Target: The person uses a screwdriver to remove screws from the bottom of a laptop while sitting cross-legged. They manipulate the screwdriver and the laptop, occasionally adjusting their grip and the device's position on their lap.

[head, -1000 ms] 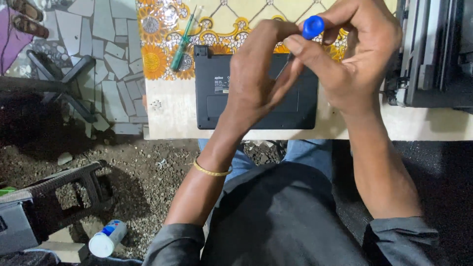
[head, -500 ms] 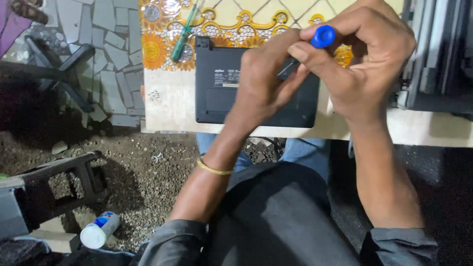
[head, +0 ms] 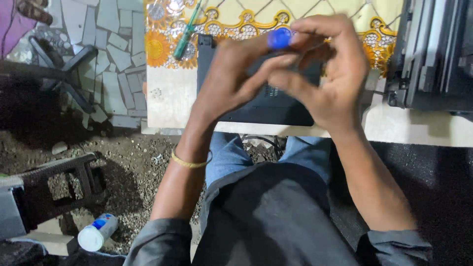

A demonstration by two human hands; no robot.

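My left hand (head: 231, 81) and my right hand (head: 327, 83) are pressed together above a black laptop (head: 256, 106) that lies bottom-up on the table. Between their fingertips sits a small tool with a round blue cap (head: 280, 38). My right fingers curl around the cap. My left fingers pinch the dark part just below it, which the hands mostly hide. A thin yellow bangle (head: 189, 161) circles my left wrist.
A green-handled screwdriver (head: 186, 34) lies on the flowered tablecloth (head: 162, 47) left of the laptop. A black machine (head: 436, 54) fills the table's right end. On the gravel floor are a dark stool (head: 59, 182) and a white and blue can (head: 97, 231).
Both hands have drifted left and slightly down in view with the blue-capped tool, and the fingers have closed more tightly around it. The laptop has not moved.
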